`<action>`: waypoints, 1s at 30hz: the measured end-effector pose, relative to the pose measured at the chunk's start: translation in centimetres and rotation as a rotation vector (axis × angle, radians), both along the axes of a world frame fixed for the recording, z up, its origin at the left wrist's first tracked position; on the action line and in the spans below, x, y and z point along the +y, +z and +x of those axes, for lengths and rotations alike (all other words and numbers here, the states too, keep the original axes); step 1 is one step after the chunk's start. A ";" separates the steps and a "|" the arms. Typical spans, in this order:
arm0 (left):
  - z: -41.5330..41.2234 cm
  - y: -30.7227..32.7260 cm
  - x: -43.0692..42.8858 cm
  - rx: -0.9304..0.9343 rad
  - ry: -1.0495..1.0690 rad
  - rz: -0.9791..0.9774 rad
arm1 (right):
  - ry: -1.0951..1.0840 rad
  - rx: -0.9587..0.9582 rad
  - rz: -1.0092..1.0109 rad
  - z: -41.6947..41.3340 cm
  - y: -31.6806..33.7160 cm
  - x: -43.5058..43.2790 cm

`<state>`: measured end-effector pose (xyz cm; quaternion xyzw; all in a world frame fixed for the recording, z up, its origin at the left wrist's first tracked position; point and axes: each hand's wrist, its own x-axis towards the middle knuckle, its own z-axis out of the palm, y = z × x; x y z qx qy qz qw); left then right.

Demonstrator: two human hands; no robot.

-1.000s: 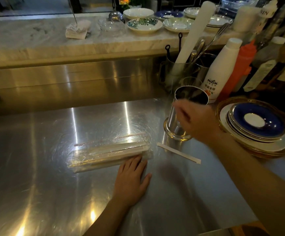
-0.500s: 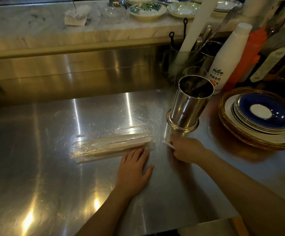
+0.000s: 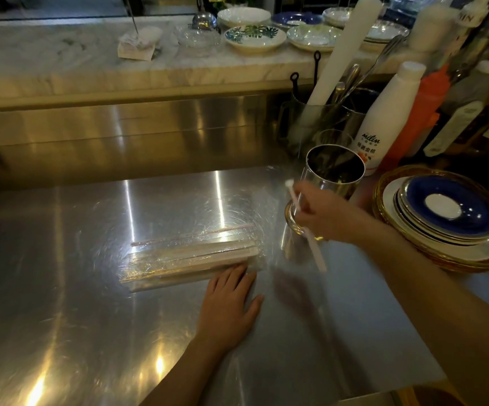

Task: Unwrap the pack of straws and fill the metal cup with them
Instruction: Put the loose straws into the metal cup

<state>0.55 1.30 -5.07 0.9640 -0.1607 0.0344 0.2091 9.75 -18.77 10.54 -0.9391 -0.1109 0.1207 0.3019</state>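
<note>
Straws in an opened clear pack [image 3: 192, 259] lie mid-frame on the steel counter [image 3: 62, 303]. Metal cup [image 3: 329, 186] stands upright, right of centre. Left hand [image 3: 228, 306] rests flat, fingers spread, touching the pack. Right hand [image 3: 325, 215] pinches one wrapped straw [image 3: 316, 252], tilted, before the cup.

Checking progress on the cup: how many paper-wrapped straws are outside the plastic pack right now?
1. A single white paper-wrapped straw is pinched in the right hand, tilted beside the shiny metal cup. Any already inside the cup would be hidden. The rest remain in the clear plastic pack.
</note>
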 end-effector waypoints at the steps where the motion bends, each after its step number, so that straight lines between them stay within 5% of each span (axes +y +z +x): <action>1: 0.0 0.0 0.0 -0.003 0.004 0.002 | -0.028 -0.071 0.052 0.3 1.2 -0.2; 5: 0.0 -0.2 0.0 0.001 0.008 0.001 | -0.124 -0.380 0.289 1.2 4.6 -1.5; 8: 0.0 -0.2 0.0 0.002 0.007 0.001 | -0.216 -0.654 0.278 2.0 5.4 -2.3; 15: 0.0 -0.2 0.0 -0.007 0.007 -0.016 | -0.508 -0.726 0.441 4.1 3.8 -3.2; 20: -0.1 0.0 0.0 -0.017 0.002 -0.021 | -0.602 -0.975 0.571 4.1 4.0 -3.1; 22: -0.1 0.0 0.0 -0.028 0.001 -0.012 | -0.634 -0.931 0.408 4.2 3.9 -3.7; 26: 0.0 -0.2 0.0 -0.021 0.005 -0.014 | -0.478 -0.601 -0.281 4.8 1.8 -5.1; 30: 0.0 -0.1 0.0 -0.028 0.003 -0.012 | -0.306 -0.299 -0.444 5.4 0.4 -5.0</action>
